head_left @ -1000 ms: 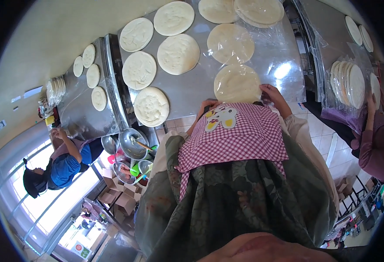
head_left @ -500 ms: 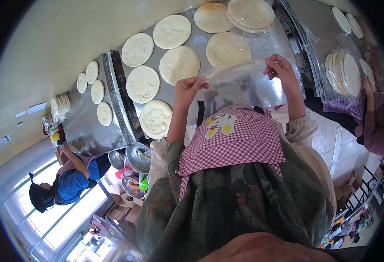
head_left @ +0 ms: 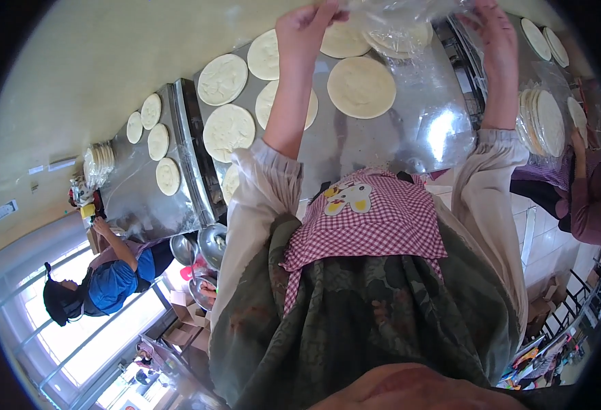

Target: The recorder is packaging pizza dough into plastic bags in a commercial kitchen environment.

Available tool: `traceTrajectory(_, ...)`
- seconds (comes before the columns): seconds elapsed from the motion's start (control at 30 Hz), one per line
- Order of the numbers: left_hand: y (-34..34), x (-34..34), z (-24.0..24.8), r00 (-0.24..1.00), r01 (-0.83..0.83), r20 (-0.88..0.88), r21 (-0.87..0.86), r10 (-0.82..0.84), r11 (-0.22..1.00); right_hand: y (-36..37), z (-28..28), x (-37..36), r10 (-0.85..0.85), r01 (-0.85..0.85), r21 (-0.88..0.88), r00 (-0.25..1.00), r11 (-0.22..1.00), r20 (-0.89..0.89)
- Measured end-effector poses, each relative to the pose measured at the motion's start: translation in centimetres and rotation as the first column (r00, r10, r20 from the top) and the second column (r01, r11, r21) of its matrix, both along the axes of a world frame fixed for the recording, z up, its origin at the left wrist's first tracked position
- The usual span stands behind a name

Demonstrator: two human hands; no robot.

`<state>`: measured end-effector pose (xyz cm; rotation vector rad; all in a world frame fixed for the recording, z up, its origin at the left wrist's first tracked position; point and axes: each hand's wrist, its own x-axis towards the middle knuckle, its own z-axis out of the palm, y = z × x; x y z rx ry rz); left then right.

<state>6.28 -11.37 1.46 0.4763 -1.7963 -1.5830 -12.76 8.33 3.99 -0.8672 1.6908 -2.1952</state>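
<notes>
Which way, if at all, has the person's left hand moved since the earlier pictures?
Yes: judged against the metal table, the left hand has moved forward, from near the table's front edge toward its far side.

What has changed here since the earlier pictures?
The left hand and right hand have moved from the near edge of the table to its far end, clear plastic film between them. The dough disc just beyond the apron has left its spot. The discs at left stayed put.
</notes>
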Motion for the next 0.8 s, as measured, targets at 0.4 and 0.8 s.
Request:
traceTrajectory(0.4, 0.0, -3.6, -19.6, 0.813, 0.104, 0.550, -0.459, 0.190, 0.882, 5.1, -26.1, -4.9, -0.181, -0.072, 0.536, 0.897, 0.841, 0.403)
traceTrajectory(0.8, 15.8, 27.5, -24.0, 0.785, -0.233, 0.597, 0.533, -0.166, 0.813, 9.1, -31.4, 9.4, -0.167, -0.338, 0.523, 0.695, 0.782, 0.700)
